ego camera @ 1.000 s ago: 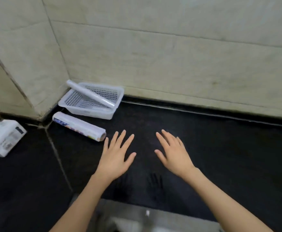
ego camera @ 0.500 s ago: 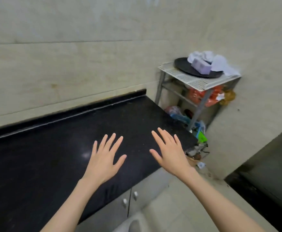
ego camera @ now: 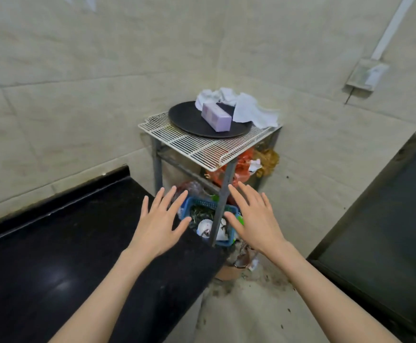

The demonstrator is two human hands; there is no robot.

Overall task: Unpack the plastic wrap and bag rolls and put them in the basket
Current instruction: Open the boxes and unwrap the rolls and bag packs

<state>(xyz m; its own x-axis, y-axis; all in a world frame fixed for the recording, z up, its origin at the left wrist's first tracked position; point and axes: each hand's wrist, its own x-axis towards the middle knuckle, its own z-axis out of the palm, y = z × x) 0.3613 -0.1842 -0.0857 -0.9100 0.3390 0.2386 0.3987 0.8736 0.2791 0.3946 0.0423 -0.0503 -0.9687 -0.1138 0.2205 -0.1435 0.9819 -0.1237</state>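
Observation:
My left hand (ego camera: 158, 225) is stretched forward, palm down, fingers spread, holding nothing, over the right end of the black countertop (ego camera: 53, 256). My right hand (ego camera: 254, 219) is likewise open and empty, hovering beyond the counter's end in front of a metal rack. The white basket and the wrap rolls are out of view now.
A metal rack (ego camera: 202, 147) with a white wire top stands in the corner, carrying a dark round tray (ego camera: 187, 118), a purple box (ego camera: 215, 117) and crumpled white cloth (ego camera: 249, 107). A blue basket of rubbish (ego camera: 207, 219) sits below. A dark door (ego camera: 387, 219) is at right.
The view has swung right, away from the white basket and rolls at the counter's left, to the rack in the corner. Both hands stay open and spread ahead.

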